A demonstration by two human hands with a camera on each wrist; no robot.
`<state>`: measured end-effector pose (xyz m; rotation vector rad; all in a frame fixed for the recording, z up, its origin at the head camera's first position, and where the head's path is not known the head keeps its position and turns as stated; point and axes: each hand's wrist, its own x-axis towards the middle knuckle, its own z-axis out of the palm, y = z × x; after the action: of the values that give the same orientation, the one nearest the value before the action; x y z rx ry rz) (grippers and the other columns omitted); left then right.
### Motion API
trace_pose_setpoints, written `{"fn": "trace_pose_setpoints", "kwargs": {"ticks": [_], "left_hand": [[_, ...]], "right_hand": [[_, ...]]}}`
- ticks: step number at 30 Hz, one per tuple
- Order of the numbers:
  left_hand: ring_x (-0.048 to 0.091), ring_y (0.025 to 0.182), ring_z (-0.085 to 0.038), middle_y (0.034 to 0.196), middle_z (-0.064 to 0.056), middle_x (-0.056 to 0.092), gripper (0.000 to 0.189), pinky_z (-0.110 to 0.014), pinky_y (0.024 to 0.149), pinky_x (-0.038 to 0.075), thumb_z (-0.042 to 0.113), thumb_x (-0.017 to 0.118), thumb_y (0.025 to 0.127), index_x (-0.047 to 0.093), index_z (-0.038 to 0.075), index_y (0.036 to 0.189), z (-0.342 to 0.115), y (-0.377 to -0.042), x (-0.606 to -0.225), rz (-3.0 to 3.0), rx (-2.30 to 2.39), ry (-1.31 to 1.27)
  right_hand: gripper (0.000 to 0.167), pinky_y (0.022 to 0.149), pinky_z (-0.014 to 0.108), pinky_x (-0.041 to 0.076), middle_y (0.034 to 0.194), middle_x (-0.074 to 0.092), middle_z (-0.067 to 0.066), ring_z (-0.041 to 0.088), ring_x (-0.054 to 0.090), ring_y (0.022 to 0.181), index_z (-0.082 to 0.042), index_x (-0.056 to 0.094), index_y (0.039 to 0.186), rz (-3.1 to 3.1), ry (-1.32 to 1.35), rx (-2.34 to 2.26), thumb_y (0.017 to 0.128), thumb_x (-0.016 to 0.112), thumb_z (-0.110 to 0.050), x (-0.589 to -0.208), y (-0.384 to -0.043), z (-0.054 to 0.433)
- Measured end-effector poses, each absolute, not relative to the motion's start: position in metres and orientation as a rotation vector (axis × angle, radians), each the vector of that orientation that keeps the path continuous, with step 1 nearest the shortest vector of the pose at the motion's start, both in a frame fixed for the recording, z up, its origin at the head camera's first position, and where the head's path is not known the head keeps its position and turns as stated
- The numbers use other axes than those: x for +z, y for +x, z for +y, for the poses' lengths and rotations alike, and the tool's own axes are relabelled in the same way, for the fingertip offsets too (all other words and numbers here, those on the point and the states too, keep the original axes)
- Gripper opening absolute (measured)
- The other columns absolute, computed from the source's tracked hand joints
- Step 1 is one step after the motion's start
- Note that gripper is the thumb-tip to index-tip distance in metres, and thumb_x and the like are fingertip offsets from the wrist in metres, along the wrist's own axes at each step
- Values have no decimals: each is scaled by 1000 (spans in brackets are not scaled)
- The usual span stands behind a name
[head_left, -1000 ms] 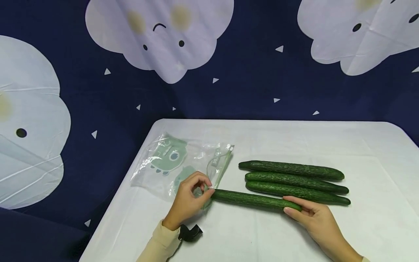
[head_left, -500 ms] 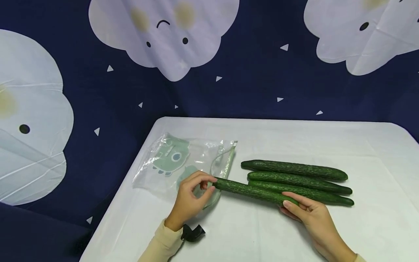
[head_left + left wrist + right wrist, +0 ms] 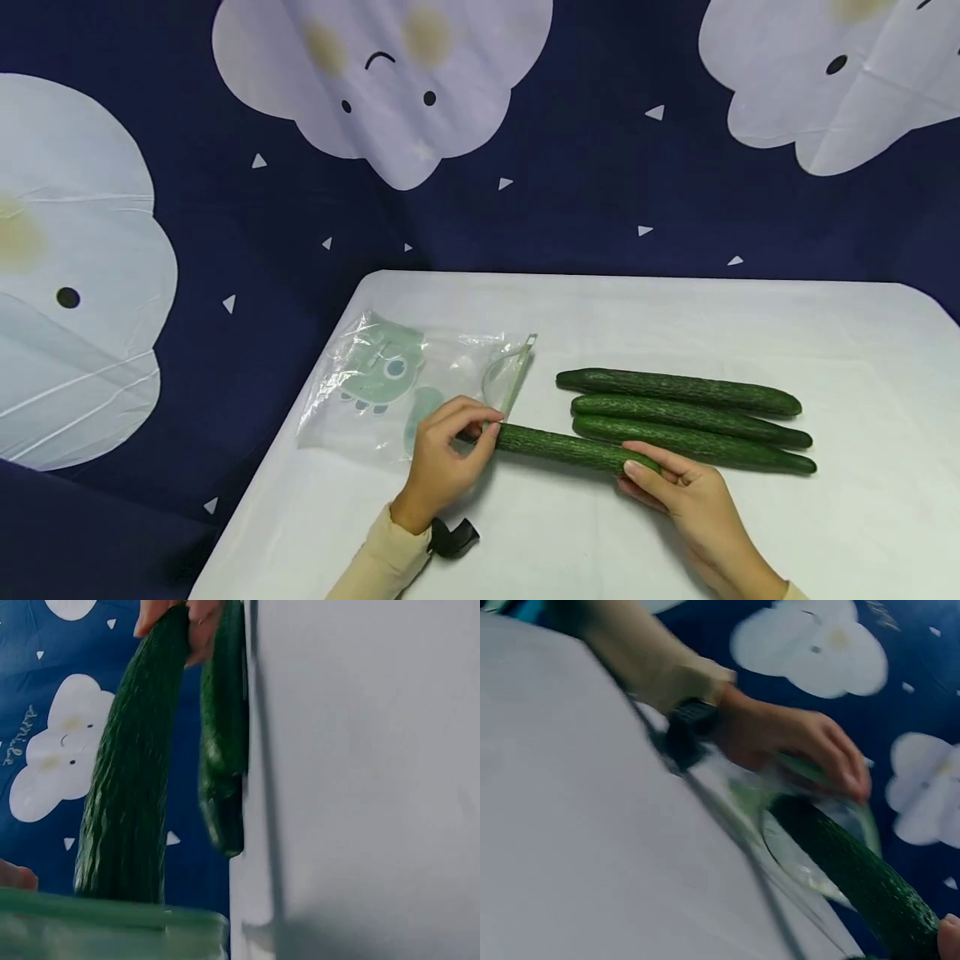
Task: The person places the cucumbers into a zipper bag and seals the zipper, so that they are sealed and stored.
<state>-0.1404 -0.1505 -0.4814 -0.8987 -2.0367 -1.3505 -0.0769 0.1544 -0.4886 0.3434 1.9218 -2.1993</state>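
My right hand (image 3: pixel 693 500) grips one end of a dark green cucumber (image 3: pixel 562 446) between thumb and fingers. The cucumber's far end is inside the mouth of a clear zip bag (image 3: pixel 457 358) printed with green cartoon figures. With thumb and fingers, my left hand (image 3: pixel 446 458) pinches the edge of that mouth and holds it apart. From the right wrist, the bag opening (image 3: pixel 810 881) shows as a rounded loop around the cucumber (image 3: pixel 862 877). In the left wrist view, the bag's green rim (image 3: pixel 112 909) crosses in front of the cucumber (image 3: pixel 135 772) and hides its tip.
Three more cucumbers (image 3: pixel 678 392) lie side by side on the white table (image 3: pixel 750 325), right of the bag. A black wrist camera (image 3: pixel 453 537) sits on the left sleeve. Behind the table hangs a navy cloth (image 3: pixel 570 217) with cloud prints.
My right hand has moved left with the cucumber, whose far end has gone from the bag's mouth to inside it. The left hand keeps its pinch on the bag.
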Motion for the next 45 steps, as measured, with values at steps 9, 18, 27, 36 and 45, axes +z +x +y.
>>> {"fn": "trace_pose_setpoints", "kwargs": {"ticks": [9, 18, 27, 36, 45], "left_hand": [[62, 76, -12, 95, -3, 71, 19, -19, 70, 52, -1, 71, 88, 77, 6, 104, -142, -138, -478, -2052, -1248, -971], [59, 73, -10, 97, -4, 68, 24, -18, 67, 51, -2, 73, 86, 77, 5, 109, -135, -132, -482, -2025, -1181, -961], [64, 77, -14, 97, -7, 69, 24, -21, 68, 54, -4, 68, 86, 78, 5, 106, -140, -133, -479, -1983, -1160, -931], [64, 81, -15, 95, -7, 67, 25, -23, 73, 52, -4, 64, 87, 77, 2, 107, -134, -132, -472, -1905, -1072, -1054], [59, 74, -11, 97, -8, 67, 27, -18, 66, 50, -8, 67, 84, 77, 2, 108, -131, -128, -475, -1917, -1203, -977]], "right_hand": [[52, 87, 36, 56, 70, 58, 6, 26, 74, 99, 2, 60, 139, 1861, 421, -2213, 93, 75, -18, -490, -77, 160], [54, 89, 36, 56, 77, 63, 6, 24, 74, 100, 6, 56, 142, 1798, 359, -2178, 95, 73, -14, -488, -81, 141], [54, 88, 37, 56, 84, 63, 10, 28, 73, 101, 11, 55, 141, 1890, 139, -2072, 95, 72, -12, -485, -83, 164], [49, 84, 33, 58, 97, 72, 16, 25, 74, 97, 3, 64, 136, 2083, 200, -2032, 92, 76, -16, -485, -80, 160], [49, 90, 36, 55, 100, 67, 8, 23, 73, 101, 7, 57, 141, 1799, 218, -2140, 97, 69, -12, -491, -85, 161]]}}
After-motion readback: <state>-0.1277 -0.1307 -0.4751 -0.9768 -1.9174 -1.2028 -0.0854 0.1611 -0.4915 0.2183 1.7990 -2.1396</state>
